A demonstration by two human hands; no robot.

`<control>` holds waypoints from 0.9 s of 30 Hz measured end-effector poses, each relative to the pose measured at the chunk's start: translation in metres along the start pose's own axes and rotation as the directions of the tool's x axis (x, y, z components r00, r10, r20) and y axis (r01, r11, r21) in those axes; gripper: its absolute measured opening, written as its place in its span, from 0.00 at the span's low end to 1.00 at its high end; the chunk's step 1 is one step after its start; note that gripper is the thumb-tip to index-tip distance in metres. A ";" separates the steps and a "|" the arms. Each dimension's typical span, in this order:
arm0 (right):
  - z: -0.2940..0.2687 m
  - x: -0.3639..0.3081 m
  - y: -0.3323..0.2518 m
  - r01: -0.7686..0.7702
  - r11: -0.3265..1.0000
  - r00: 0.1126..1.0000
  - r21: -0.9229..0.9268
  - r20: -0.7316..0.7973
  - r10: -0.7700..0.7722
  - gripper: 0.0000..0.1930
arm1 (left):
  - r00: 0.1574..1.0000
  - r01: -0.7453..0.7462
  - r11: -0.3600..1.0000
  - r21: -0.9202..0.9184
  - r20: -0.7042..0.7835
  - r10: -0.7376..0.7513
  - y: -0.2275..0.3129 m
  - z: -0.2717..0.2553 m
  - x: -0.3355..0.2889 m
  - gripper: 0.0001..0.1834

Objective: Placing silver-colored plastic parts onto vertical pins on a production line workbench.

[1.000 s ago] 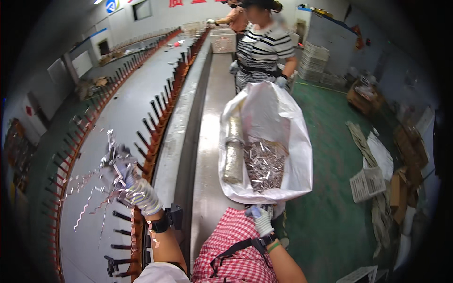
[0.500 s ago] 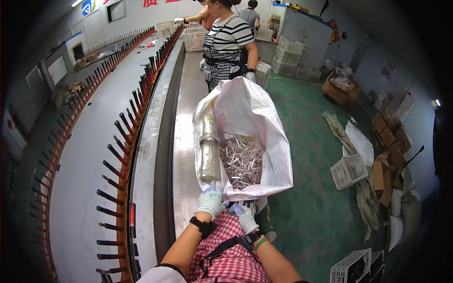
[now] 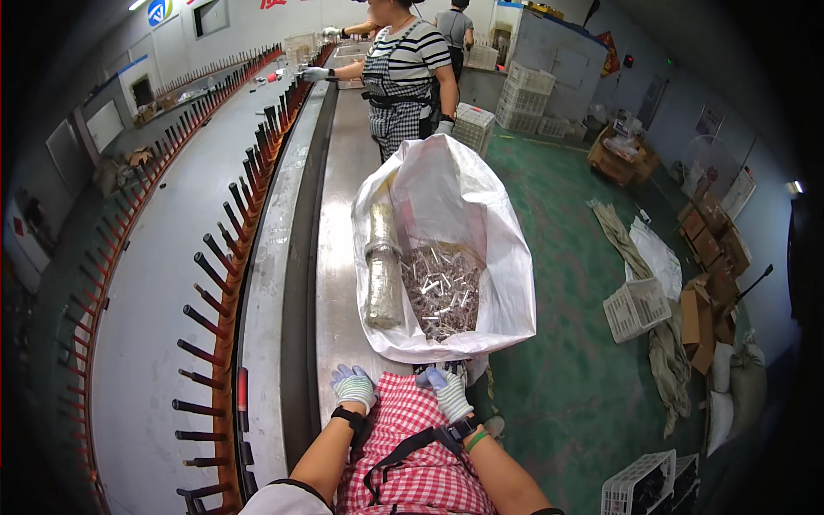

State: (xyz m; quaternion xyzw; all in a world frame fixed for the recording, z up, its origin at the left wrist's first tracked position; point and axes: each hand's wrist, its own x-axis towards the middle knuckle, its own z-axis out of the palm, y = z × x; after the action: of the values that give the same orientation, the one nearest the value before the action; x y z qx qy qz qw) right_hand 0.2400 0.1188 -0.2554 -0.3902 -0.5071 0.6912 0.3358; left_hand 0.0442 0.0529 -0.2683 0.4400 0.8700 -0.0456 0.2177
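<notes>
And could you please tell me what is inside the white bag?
The white bag holds a silvery tube at left and a heap of small shiny pieces beside it; whatever lies beneath them is hidden.

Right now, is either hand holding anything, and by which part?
The left hand, open, holds nothing. The right hand is by the near rim of the sack; whether it grips anything cannot be told.

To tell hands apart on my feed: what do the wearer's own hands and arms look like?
The left hand and right hand wear whitish striped gloves with bluish-purple fingers. Each has a black wristband, the right also a green band. The left sleeve is white, dark-edged.
</notes>
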 end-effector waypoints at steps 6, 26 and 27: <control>-0.001 0.003 0.006 -0.006 0.999 1.000 0.039 -0.005 0.006 0.17 | 0.999 -0.033 0.999 0.020 -0.033 0.034 0.000 0.000 -0.003 0.45; 0.005 0.006 -0.004 0.086 0.996 0.996 -0.011 -0.028 -0.086 0.18 | 0.993 -0.022 0.999 0.035 -0.113 0.025 -0.001 -0.016 -0.010 0.41; 0.003 0.007 -0.001 0.075 0.997 0.997 -0.016 -0.029 -0.076 0.18 | 0.994 -0.019 1.000 0.024 -0.111 0.022 -0.002 -0.010 -0.007 0.39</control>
State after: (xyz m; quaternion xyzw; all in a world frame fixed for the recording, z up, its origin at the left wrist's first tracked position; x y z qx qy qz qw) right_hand 0.2340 0.1237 -0.2554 -0.3832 -0.5216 0.6685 0.3663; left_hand 0.0425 0.0489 -0.2564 0.4531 0.8757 -0.0285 0.1641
